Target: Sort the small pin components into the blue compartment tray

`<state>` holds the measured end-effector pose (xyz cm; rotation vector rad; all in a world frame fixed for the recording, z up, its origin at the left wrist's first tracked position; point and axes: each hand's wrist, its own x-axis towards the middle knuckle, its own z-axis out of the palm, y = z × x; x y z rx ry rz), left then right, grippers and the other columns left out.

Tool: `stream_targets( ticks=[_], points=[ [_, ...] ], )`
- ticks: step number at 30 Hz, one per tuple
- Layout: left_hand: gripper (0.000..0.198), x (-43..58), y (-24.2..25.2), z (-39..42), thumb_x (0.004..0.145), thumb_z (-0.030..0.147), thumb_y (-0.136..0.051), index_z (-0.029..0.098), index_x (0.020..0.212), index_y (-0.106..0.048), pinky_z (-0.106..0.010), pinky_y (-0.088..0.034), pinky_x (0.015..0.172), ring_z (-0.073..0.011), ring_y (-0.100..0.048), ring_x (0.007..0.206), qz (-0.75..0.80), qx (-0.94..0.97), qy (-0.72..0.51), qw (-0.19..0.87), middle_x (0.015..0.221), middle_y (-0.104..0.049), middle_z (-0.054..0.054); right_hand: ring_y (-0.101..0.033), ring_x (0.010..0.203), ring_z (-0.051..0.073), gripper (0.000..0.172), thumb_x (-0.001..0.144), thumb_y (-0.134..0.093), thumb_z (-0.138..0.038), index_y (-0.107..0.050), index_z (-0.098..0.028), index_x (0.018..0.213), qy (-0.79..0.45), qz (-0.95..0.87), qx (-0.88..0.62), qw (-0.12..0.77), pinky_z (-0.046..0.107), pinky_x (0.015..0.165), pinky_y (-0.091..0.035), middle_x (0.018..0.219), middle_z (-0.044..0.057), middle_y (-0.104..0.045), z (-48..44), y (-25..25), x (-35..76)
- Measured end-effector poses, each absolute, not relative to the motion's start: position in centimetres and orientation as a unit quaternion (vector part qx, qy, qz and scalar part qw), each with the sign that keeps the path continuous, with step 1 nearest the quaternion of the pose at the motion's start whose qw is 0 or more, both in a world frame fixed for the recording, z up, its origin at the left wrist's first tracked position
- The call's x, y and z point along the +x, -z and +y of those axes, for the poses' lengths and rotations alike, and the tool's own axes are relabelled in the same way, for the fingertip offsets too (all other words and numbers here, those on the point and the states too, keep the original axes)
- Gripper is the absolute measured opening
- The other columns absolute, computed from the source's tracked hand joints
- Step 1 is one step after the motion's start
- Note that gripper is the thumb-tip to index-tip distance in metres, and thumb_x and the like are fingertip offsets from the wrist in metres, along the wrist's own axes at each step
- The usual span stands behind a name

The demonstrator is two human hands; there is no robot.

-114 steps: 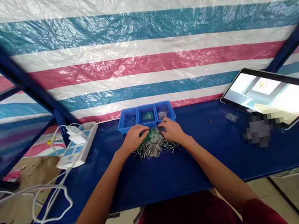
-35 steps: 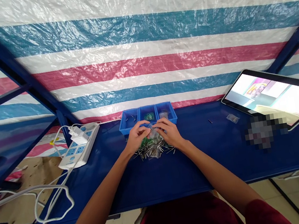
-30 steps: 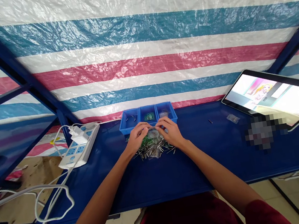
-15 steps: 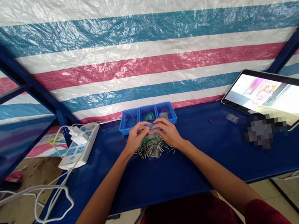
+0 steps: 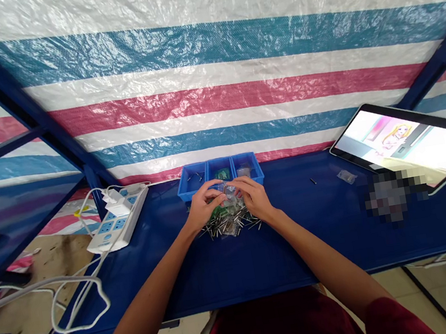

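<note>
A small clear plastic bag is stretched between my two hands, above a heap of metal pins. My left hand pinches the bag's left side between thumb and fingers. On the other side my right hand grips it with bent fingers. Green pieces and clear bags are mixed into the heap below. Right behind my hands is a blue tray with three compartments. Metal pins lie in its left compartment, a green item in the middle one and clear bags in the right one.
A white power strip with plugs lies at the left of the blue table. To the right are a lone pin, a small clear bag, a blurred patch and a tilted screen. Cables hang at the left edge.
My hands have moved slightly apart, with the right thumb and fingers shifted right. More of the clear bag now shows between them.
</note>
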<state>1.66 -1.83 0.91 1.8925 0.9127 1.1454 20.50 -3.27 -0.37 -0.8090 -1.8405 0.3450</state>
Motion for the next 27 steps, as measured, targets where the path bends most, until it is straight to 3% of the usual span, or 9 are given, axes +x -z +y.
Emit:
stream_targets(
  ticks=[4, 10, 13, 16, 19, 22, 27],
  points=[
    [0.052, 1.7, -1.42, -2.06, 0.083, 0.04, -0.064, 0.016, 0.126, -0.049, -0.028, -0.053, 0.064, -0.016, -0.064, 0.063, 0.324, 0.729, -0.432, 0.421, 0.067, -0.065, 0.0, -0.06, 0.098, 0.017, 0.034, 0.092, -0.04, -0.015, -0.066, -0.024, 0.111, -0.104, -0.766, -0.371, 0.515, 0.031, 0.085, -0.051, 0.108, 0.008, -0.062, -3.12, 0.28, 20.42],
    [0.029, 1.73, -1.39, -1.9, 0.077, 0.039, -0.071, 0.017, 0.096, -0.068, -0.028, -0.052, 0.07, -0.0179, -0.062, 0.083, 0.324, 0.736, -0.467, 0.368, 0.093, -0.064, -0.007, -0.062, 0.082, 0.017, 0.021, 0.092, -0.05, -0.027, -0.069, -0.019, 0.089, -0.12, -0.734, -0.378, 0.551, 0.028, 0.073, -0.052, 0.09, 0.008, -0.064, -3.17, -0.06, 20.23],
    [0.025, 1.77, -1.3, -1.8, 0.078, 0.038, -0.07, 0.016, 0.087, -0.067, -0.031, -0.052, 0.074, -0.0199, -0.063, 0.087, 0.339, 0.72, -0.482, 0.366, 0.094, -0.066, -0.008, -0.063, 0.069, 0.016, 0.018, 0.091, -0.054, -0.03, -0.067, -0.021, 0.098, -0.171, -0.725, -0.387, 0.544, 0.027, 0.067, -0.052, 0.082, 0.005, -0.066, -3.3, 0.1, 20.09],
    [0.026, 1.82, -1.36, -1.83, 0.081, 0.039, -0.066, 0.015, 0.088, -0.063, -0.031, -0.052, 0.071, -0.0183, -0.065, 0.072, 0.354, 0.689, -0.473, 0.42, 0.075, -0.068, -0.004, -0.062, 0.061, 0.014, 0.03, 0.094, -0.046, -0.027, -0.058, -0.023, 0.122, -0.217, -0.733, -0.388, 0.514, 0.027, 0.066, -0.053, 0.077, 0.001, -0.066, -3.44, 0.21, 20.09],
    [0.031, 1.81, -1.52, -1.83, 0.08, 0.039, -0.067, 0.015, 0.098, -0.059, -0.029, -0.052, 0.063, -0.0148, -0.062, 0.056, 0.348, 0.663, -0.469, 0.468, 0.06, -0.064, 0.001, -0.063, 0.075, 0.015, 0.039, 0.096, -0.033, -0.019, -0.054, -0.025, 0.129, -0.187, -0.762, -0.363, 0.503, 0.03, 0.074, -0.053, 0.093, 0.005, -0.066, -3.4, 0.26, 20.26],
    [0.037, 1.75, -1.59, -1.77, 0.08, 0.037, -0.068, 0.016, 0.107, -0.055, -0.028, -0.051, 0.062, -0.0138, -0.061, 0.055, 0.332, 0.647, -0.475, 0.496, 0.059, -0.063, 0.002, -0.06, 0.096, 0.018, 0.04, 0.094, -0.034, -0.014, -0.057, -0.024, 0.125, -0.137, -0.787, -0.337, 0.498, 0.031, 0.08, -0.052, 0.116, 0.009, -0.059, -3.17, 0.48, 20.35],
    [0.03, 1.7, -1.54, -1.81, 0.084, 0.04, -0.063, 0.016, 0.101, -0.06, -0.028, -0.049, 0.064, -0.0133, -0.058, 0.057, 0.321, 0.677, -0.443, 0.493, 0.061, -0.061, 0.001, -0.06, 0.093, 0.017, 0.025, 0.093, -0.044, -0.019, -0.066, -0.022, 0.105, -0.108, -0.782, -0.347, 0.506, 0.029, 0.078, -0.051, 0.108, 0.009, -0.059, -2.95, 0.81, 20.17]
  ],
)
